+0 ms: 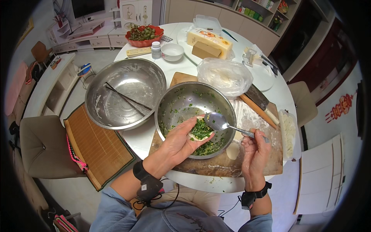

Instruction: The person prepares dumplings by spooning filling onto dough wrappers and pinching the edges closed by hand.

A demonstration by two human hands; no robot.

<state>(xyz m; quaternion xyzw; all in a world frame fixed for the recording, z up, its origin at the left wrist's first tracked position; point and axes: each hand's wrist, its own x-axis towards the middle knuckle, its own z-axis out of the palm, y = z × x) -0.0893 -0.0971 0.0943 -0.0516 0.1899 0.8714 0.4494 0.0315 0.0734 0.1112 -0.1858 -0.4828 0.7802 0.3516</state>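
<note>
My left hand point(181, 138) holds a round dough wrapper point(193, 136) topped with chopped green filling point(201, 129). It is over a steel mixing bowl point(196, 156) with more chopped greens on its bottom and wall. A metal spoon point(216, 121) is gripped by its handle in my right hand point(255, 149), its bowl right beside the filling. Flat dough rounds point(232, 150) lie on the floured wooden board point(262, 162), partly hidden by the steel bowl. Toward the board's right side rest a wooden rolling pin point(258, 111) and a cleaver point(256, 97).
At left, a large steel basin point(101, 116) holds dark chopsticks point(127, 100). A plastic bag with dough point(225, 76) lies behind the bowl. A tray of dumplings point(288, 134) is at the right edge. Farther back are a white bowl point(172, 52), a bottle point(156, 50) and a red fruit bowl point(142, 43).
</note>
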